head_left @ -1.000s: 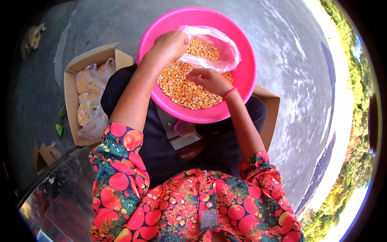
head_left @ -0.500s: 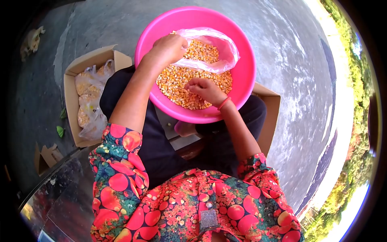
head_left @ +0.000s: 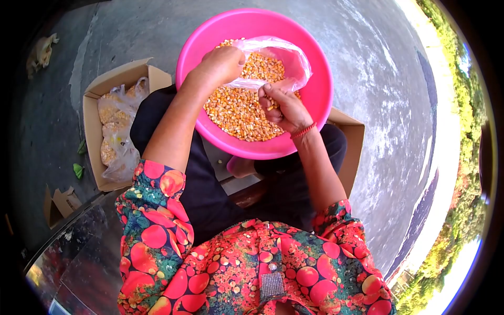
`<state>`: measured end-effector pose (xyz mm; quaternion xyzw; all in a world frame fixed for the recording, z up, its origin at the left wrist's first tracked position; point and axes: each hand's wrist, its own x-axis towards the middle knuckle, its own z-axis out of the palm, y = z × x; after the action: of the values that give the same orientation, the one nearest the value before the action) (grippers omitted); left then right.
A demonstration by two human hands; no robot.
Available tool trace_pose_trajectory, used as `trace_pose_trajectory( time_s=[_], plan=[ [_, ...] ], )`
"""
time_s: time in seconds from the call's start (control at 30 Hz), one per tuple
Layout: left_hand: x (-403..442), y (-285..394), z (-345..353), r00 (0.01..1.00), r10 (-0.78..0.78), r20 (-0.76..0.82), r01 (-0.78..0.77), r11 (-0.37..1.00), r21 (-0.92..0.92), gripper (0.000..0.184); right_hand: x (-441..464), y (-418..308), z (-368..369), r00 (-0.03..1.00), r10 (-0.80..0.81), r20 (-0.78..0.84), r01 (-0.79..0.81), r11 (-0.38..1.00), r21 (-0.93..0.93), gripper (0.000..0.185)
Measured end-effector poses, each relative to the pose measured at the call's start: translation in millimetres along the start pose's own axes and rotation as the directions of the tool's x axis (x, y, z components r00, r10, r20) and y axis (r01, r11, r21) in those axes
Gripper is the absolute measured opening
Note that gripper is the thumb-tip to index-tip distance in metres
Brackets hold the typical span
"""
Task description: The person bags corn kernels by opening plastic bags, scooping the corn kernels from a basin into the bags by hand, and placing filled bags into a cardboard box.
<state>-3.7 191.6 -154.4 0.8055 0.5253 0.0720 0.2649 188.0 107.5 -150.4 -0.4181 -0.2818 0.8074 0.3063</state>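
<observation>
A pink basin (head_left: 321, 113) rests at my lap with loose corn kernels (head_left: 236, 115) in it. Inside the basin lies a clear plastic bag (head_left: 300, 65), its mouth spread, with more kernels within. My left hand (head_left: 224, 62) is closed on the bag's left edge; its fingertips are partly hidden. My right hand (head_left: 286, 107), a red band at the wrist, is curled around some corn kernels, which show between thumb and fingers. It is above the basin's right side, close to the near edge of the bag.
On the left stands an open cardboard box (head_left: 92, 142) holding filled plastic bags (head_left: 118, 123). Another cardboard box (head_left: 350, 152) is partly hidden beside my right knee. Cardboard scraps (head_left: 65, 201) and a green leaf (head_left: 78, 170) lie on the grey floor (head_left: 388, 94).
My right hand has risen from the loose kernels toward the bag and turned, now with kernels in its grip. My left hand stays on the bag almost unmoved.
</observation>
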Motion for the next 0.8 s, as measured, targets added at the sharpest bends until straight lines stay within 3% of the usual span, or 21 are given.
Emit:
trace_pose_trajectory(
  time_s=[0.1,0.17,0.2,0.23,0.3,0.33,0.4,0.43,0.5,0.57,0.6,0.7,0.73,0.8],
  plan=[
    [-1.9,1.0,-0.4,1.000,-0.002,-0.019,0.001,1.000,-0.028,0.018,14.6,-28.1,-3.0,0.989,-0.143,-0.047,0.143,0.990,-0.003,0.020],
    [-2.0,-0.2,1.4,0.999,0.004,-0.037,-0.006,0.999,-0.042,0.018,32.0,-43.9,-4.9,0.932,-0.274,-0.237,0.238,0.956,-0.172,0.023],
    [-2.3,-0.7,2.1,0.998,0.011,-0.055,-0.014,0.998,-0.056,0.019,42.7,-50.7,-20.2,0.942,-0.299,-0.152,0.267,0.943,-0.198,0.027],
    [-3.3,0.2,0.6,0.998,0.010,-0.056,-0.014,0.998,-0.056,0.019,46.1,-53.7,-28.3,0.873,-0.473,-0.118,0.348,0.774,-0.529,0.027],
    [-5.4,-0.1,-3.4,0.999,0.020,-0.042,-0.023,0.998,-0.061,0.021,47.1,-58.2,-34.5,0.790,-0.592,-0.156,0.264,0.558,-0.787,0.026],
    [-5.0,0.5,-4.3,0.999,0.016,-0.043,-0.019,0.998,-0.063,0.021,43.4,-60.6,-35.7,0.793,-0.590,-0.153,0.263,0.558,-0.787,0.026],
    [-3.8,1.9,-4.0,0.999,-0.001,-0.045,0.000,0.999,-0.032,0.016,30.1,-59.7,-36.1,0.891,-0.424,-0.161,0.267,0.777,-0.570,0.025],
    [-3.5,1.5,-3.3,0.999,-0.002,-0.044,0.000,0.999,-0.033,0.016,23.0,-56.8,-32.2,0.892,-0.423,-0.162,0.265,0.778,-0.570,0.025],
    [-2.0,2.0,-2.6,0.999,-0.008,-0.053,0.004,0.998,-0.069,0.016,7.5,-49.4,-23.5,0.998,-0.069,-0.007,0.046,0.729,-0.683,0.023],
    [-1.5,-0.1,3.2,0.997,0.005,-0.078,-0.011,0.997,-0.074,0.017,5.5,-31.0,-15.4,0.999,0.034,0.022,0.005,0.448,-0.894,0.022],
    [-1.6,-0.8,4.9,0.994,0.016,-0.105,-0.024,0.997,-0.079,0.017,18.1,-2.6,-48.7,0.964,-0.155,0.217,0.222,0.021,-0.975,0.021],
    [-3.4,1.9,1.8,0.999,0.009,-0.044,-0.010,1.000,-0.026,0.024,23.6,31.4,-52.9,0.946,-0.322,0.028,-0.076,-0.306,-0.949,0.026],
    [-3.8,3.5,0.5,0.999,0.011,-0.044,-0.012,1.000,-0.023,0.024,17.4,43.9,-49.0,0.934,-0.356,0.035,0.008,-0.078,-0.997,0.027],
    [-4.6,5.1,-0.7,1.000,-0.025,-0.006,0.024,0.998,-0.057,0.024,18.3,52.6,-40.8,0.957,-0.278,0.077,0.056,-0.081,-0.995,0.025]
  ],
)
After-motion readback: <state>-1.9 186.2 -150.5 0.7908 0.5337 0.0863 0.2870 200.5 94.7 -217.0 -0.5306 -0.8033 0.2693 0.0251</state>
